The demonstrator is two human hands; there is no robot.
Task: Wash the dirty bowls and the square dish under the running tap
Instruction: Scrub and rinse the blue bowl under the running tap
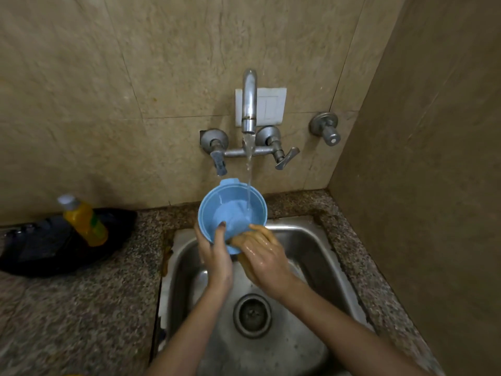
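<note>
Beige tiled walls (162, 63) back a steel sink (311, 240). Over it the left hand (214, 253) grips the near rim of a blue bowl (233, 210), thumb inside. The right hand (264, 256), wet, holds its lower edge, fingers curled. Water from the tap (249, 101) falls into the bowl. A yellow soap bottle (84, 219) lies on a black tray (54, 245) at left on the counter (81, 308).

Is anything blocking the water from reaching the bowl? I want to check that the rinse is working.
Nothing visible does. The stream from the tap spout falls straight into the open blue bowl. The left hand grips its near rim and the right hand its lower edge, both clear of the stream.
</note>
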